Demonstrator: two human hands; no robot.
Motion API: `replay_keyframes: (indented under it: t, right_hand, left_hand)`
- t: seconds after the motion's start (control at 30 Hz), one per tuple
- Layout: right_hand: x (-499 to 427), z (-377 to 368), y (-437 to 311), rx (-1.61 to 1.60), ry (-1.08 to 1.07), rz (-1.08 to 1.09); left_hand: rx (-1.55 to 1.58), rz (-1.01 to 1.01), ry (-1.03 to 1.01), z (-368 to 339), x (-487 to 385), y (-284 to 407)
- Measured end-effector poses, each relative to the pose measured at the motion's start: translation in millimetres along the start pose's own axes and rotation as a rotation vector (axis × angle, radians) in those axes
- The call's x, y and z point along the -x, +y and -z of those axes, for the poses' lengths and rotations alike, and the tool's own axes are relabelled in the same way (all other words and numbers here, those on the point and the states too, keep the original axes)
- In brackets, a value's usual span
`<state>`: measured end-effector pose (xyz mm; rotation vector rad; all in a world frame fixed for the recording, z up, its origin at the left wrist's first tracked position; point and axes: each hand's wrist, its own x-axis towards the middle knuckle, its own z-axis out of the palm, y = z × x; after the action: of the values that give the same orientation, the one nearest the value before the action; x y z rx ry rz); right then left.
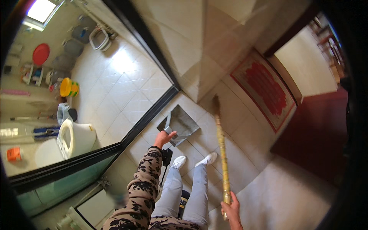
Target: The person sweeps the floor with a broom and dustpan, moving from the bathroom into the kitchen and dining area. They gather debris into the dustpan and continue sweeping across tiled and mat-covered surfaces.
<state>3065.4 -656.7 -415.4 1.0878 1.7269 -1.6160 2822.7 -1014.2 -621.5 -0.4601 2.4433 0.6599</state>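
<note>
My left hand grips the handle of a metal dustpan, which is near the black door frame, over the tiled floor. Whether the pan rests on the tiles I cannot tell. In my right hand is the end of a long yellowish broom handle. The handle runs away from me to a dark, blurred broom head, to the right of the dustpan near the wall corner. My white shoes stand on the tiles just behind the dustpan.
Left of the black door frame lies a bathroom with a white toilet, a yellow bucket and a white basin. On the right are a red-patterned doormat and a dark red door. A glass panel stands at lower left.
</note>
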Motion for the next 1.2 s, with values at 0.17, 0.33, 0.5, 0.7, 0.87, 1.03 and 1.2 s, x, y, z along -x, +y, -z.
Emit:
replay_keyframes:
  t: [0.17, 0.33, 0.5, 0.7, 0.87, 1.03, 1.2]
  right_hand:
    - [-57.4, 27.5, -76.2, 0.540, 0.174, 0.249]
    - [-144.5, 2.4, -124.8, 0.865, 0.154, 0.397]
    - [-86.9, 2.2, -82.5, 1.200, -0.062, 0.255]
    - [13.1, 101.2, -70.3, 0.462, -0.407, -0.085]
    - [76.8, 170.1, -31.6, 0.102, -0.319, -0.204]
    - [93.5, 193.0, 1.6, -0.324, -0.247, -0.264]
    - [103.4, 203.8, 12.8, -0.328, -0.009, -0.164]
  left_hand:
    - [0.030, 0.110, -0.041, 5.2, 1.9, 0.9]
    - [0.188, 0.005, -0.037, 4.8, 0.6, -5.1]
    - [0.317, 0.179, -0.061, 5.8, -1.2, -0.8]
    - [0.340, 0.239, -0.175, 12.3, 6.4, 20.2]
    - [0.407, 0.230, -0.200, -1.7, 44.4, 71.3]
    - [0.461, 0.210, -0.179, 29.7, 91.5, 150.0]
    - [0.473, 0.152, -0.324, 78.5, 118.7, 241.4]
